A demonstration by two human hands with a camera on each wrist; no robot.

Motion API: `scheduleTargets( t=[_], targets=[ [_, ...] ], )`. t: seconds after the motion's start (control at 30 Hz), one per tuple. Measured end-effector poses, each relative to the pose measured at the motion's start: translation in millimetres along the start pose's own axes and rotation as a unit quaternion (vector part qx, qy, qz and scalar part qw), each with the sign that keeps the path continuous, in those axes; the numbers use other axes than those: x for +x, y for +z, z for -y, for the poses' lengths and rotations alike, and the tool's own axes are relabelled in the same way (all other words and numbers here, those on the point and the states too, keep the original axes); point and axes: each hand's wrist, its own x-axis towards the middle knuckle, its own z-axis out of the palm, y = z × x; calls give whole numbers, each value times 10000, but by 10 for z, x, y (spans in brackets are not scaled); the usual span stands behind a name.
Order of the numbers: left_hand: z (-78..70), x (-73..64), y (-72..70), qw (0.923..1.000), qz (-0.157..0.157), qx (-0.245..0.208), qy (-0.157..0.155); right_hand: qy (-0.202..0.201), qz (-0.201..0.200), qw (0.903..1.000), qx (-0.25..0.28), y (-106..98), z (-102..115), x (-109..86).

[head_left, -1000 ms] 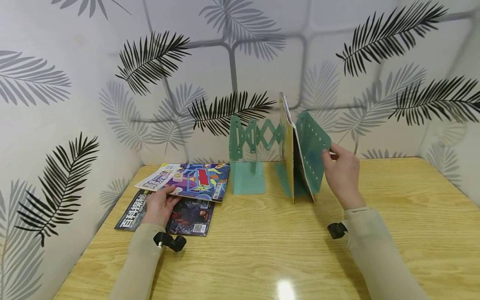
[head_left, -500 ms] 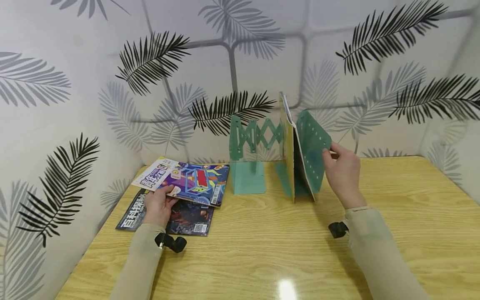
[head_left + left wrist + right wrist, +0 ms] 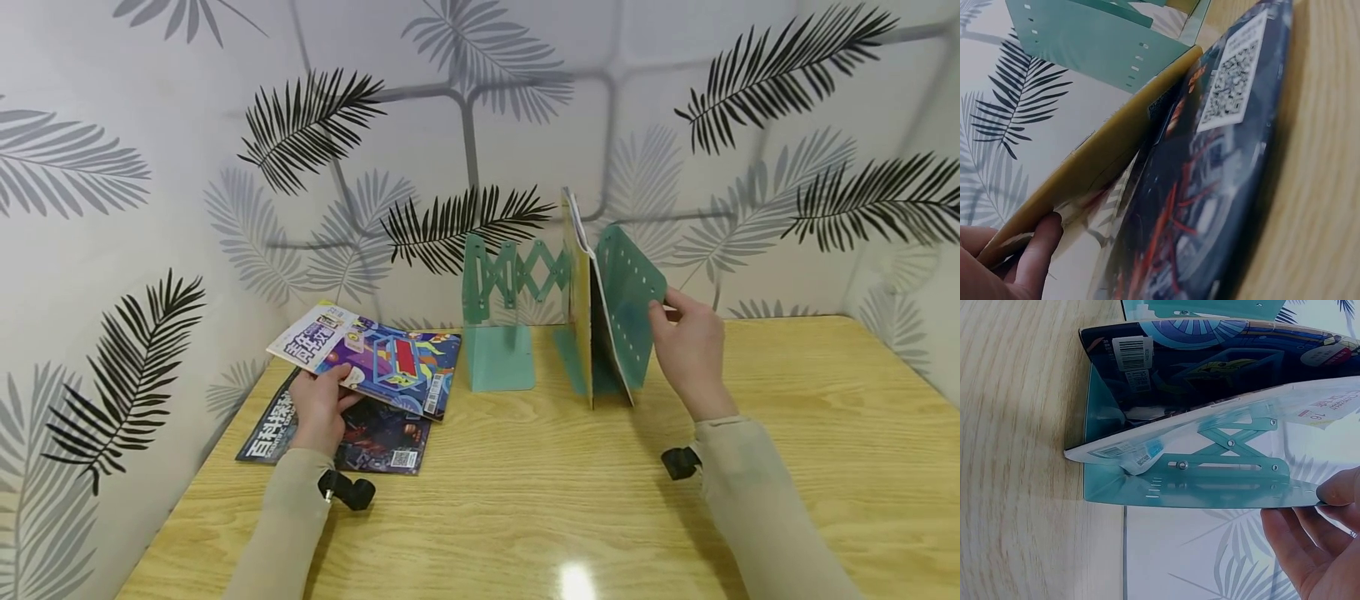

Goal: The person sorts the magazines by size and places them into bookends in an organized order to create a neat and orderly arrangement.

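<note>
Both arms stretch forward over the wood-grain desk (image 3: 487, 508), wrists angled inward slightly, in the view I take from the head camera. The left hand (image 3: 318, 414) reaches low to the near edge of a colourful magazine (image 3: 382, 364), its thumb on the cover and its fingers tucked beneath, closed in a pinch on that edge. I see the magazine lying tilted at the left of the desk, its left side raised above a dark magazine (image 3: 382, 435) that lies flat under it; the left wrist camera shows me a wedge of space between the two.

The right hand (image 3: 693, 354) is higher, drawn close around the outer edge of a teal bookend (image 3: 628, 292). My right wrist view shows the thumb on the panel's inner face and the fingers behind it, gripping the thin metal. Inside that panel, upright magazines (image 3: 580, 292) stand with their lower edges splayed apart. Beige sleeves (image 3: 765, 508) reach the wrists; a leaf-patterned wall (image 3: 525, 154) rises behind.
</note>
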Motion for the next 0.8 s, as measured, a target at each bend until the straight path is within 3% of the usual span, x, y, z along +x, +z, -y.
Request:
scheduleTargets(
  t=[0.37, 0.8],
  targets=[
    [-112, -83, 86, 9967, -5, 111, 800, 72, 73, 9999, 23, -14, 10, -8],
    [-241, -155, 138, 9944, 115, 262, 1019, 24, 56, 10000, -32, 1, -9, -1]
  ],
)
